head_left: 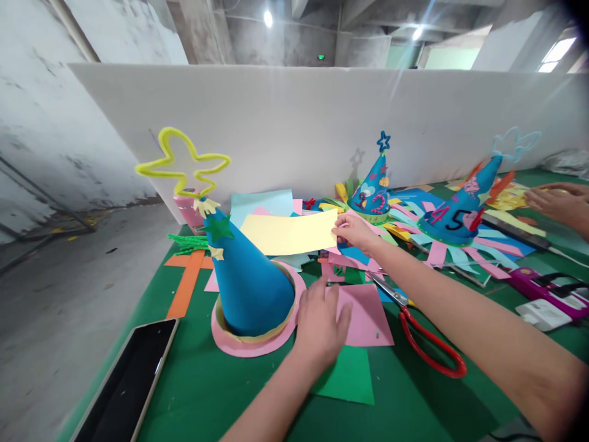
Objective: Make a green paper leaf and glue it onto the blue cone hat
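My right hand [356, 233] pinches the right edge of a pale yellow sheet of paper [289, 233], which stretches leftward behind a blue cone party hat [253, 276]. That hat leans to the left, with a pink brim [246, 348], a green star and a yellow pipe-cleaner shape [172, 166] on its tip. Beside the brim's right side is my left hand [322, 322], fingers apart and holding nothing; whether it touches the brim I cannot tell. Pink paper [368, 316] and green paper [347, 377] lie partly under and near it.
Red-handled scissors [427, 347] lie under my right forearm. A phone [129, 380] sits at the table's left edge. Two decorated blue hats, one [372, 187] at the back and one [460, 205] to the right, stand among paper strips. Another person's hands [559, 202] are at far right.
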`<state>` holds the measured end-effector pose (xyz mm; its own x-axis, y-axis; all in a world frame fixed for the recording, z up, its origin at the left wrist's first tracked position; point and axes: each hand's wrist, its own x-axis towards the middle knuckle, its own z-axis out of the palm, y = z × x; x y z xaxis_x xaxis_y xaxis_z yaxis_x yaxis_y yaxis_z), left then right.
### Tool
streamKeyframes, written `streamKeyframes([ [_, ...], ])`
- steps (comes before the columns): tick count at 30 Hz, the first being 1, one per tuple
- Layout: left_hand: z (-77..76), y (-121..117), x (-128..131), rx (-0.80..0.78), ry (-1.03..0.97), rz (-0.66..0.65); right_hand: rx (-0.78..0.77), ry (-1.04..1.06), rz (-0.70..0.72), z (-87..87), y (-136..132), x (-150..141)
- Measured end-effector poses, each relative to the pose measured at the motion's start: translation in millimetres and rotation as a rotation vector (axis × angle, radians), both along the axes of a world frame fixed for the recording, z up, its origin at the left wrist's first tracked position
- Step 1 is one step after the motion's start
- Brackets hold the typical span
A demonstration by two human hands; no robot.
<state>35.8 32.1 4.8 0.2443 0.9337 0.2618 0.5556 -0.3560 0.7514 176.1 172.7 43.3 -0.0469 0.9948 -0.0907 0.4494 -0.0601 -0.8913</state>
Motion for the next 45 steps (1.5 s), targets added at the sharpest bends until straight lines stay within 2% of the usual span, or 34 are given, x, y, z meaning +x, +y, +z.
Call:
streamKeyframes([
  [4,11.3,51,2,-0.046,-0.169,0.03,0.013,-0.09,0.037,-0.5,-2,4],
  [8,9.5,73,3,-0.073,-0.328,0.055,0.04,-0.268,0.087,-15.6,-9,12],
  [12,7.9,76,2,-0.098,-0.418,0.047,0.169,-0.505,0.228,-31.6,-20,10],
  [16,10.1,77,0,-0.117,-0.46,0.038,0.285,-0.736,0.401,-37.0,-21,-6],
  [23,8.6,79,0,-0.127,-0.488,0.019,0.353,-1.008,0.485,-43.0,-14,-23],
  [27,7.0,81,0,-0.118,-0.5,0.006,0.392,-1.042,0.513,-37.9,-19,-18],
  [31,9.3,82,0,-0.115,-0.502,-0.006,0.446,-1.004,0.542,-25.9,-25,-11],
  [36,12.4,83,0,-0.14,-0.503,0.031,0.465,-0.962,0.556,-15.9,-31,-5],
  [40,11.9,85,0,-0.149,-0.5,0.036,0.441,-0.982,0.541,-21.7,-29,-6],
  [45,9.0,84,-3,-0.146,-0.478,0.0,0.378,-1.07,0.455,-32.9,-17,-10],
])
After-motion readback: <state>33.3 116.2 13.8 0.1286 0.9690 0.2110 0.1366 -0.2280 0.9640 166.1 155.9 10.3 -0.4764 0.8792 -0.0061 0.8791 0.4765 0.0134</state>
